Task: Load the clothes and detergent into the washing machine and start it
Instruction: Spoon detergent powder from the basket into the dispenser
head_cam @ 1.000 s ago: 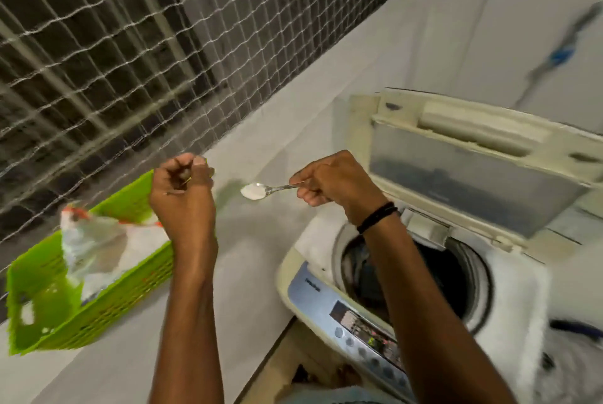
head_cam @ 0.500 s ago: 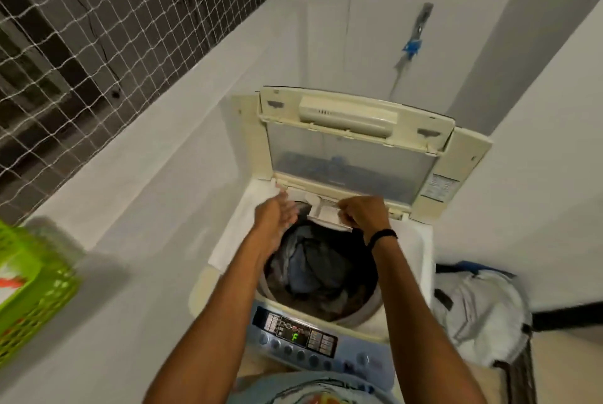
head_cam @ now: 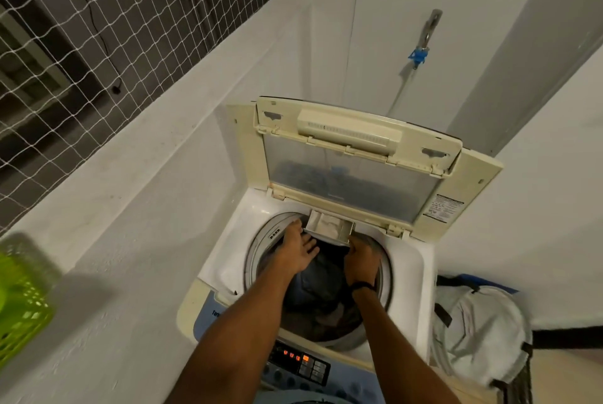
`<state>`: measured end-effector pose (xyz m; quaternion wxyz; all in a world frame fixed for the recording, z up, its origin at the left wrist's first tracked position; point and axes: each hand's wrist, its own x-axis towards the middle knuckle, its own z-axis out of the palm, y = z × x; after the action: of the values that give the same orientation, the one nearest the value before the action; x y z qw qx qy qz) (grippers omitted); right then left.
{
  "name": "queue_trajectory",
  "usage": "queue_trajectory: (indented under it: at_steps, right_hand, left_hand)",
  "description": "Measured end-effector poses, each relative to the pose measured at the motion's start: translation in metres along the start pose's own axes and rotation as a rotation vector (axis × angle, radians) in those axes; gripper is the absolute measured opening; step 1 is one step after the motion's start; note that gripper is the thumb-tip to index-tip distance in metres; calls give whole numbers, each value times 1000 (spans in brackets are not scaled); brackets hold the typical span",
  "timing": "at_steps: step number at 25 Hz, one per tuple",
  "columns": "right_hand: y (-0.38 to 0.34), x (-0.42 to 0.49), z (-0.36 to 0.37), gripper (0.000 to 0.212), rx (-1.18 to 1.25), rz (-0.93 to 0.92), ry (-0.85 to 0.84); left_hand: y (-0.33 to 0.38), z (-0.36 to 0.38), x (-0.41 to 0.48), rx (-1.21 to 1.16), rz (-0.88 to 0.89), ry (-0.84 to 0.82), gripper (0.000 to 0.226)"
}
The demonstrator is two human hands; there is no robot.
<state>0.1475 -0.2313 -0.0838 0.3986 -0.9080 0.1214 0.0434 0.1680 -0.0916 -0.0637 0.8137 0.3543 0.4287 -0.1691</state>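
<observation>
I am standing at the washing machine (head_cam: 225, 260), and its lid (head_cam: 355, 172) is tipped up and back so I can get into the tub. The clothes (head_cam: 319, 286) are already down in the tub, a dark pile under my arms. At the back edge of the tub, just under the lid, the little detergent drawer (head_cam: 329, 230) is pulled out toward me. It looks pale and powdery inside, so I think the detergent is already in there, but I can't be sure. My left hand (head_cam: 298, 250) is flat and spread wide, with the fingers resting against the left front corner of the drawer. I hold it there to keep the drawer straight. My right hand (head_cam: 362, 256) is curled at the right front corner of the drawer, touching it, with a black band (head_cam: 360, 286) on the wrist. I cannot tell if those fingers are pinching the drawer edge or just pushing on it, because the back of the hand hides them. I use both hands, one at each corner, so the drawer slides in even and does not stick. The control panel (head_cam: 303, 363) near my tummy has little orange lights on, so the machine has power. I think the next job is to push the drawer shut, drop the lid, and press start. A green basket (head_cam: 23, 305) sits on the ledge far off to my left, and a white laundry bag (head_cam: 483, 332) stands just beside the machine on my right.
</observation>
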Motion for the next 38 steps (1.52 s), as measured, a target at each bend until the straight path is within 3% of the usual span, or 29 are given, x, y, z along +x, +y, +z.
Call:
queue_trajectory:
  at_steps: [7,11,14,16,21,27,32,38]
  right_hand:
    - [3,-6,15,43,-50,-141,104]
    - [-7,-2,18,28,118,39,137]
    - [-24,0,15,19,317,165,131]
    - [-42,0,10,18,468,182,54]
    - [-121,-19,-16,23,873,141,-141]
    - [-231,-80,-27,13,1011,57,-514]
    - [-303,-151,-13,15,992,-21,-870]
    - [-360,-219,27,20,872,-158,-1126]
  left_hand:
    - [1,-2,7,12,-1,-18,51]
    - [8,-5,6,-5,36,3,60]
    - [26,-8,-2,37,178,55,39]
    - [47,-15,-15,50,324,119,14]
    - [106,-48,-90,111,826,208,15]
    - [144,-107,-233,62,1340,375,19]
    - [150,-183,-348,-39,1575,615,19]
    - [137,-281,-424,-73,1599,892,20]
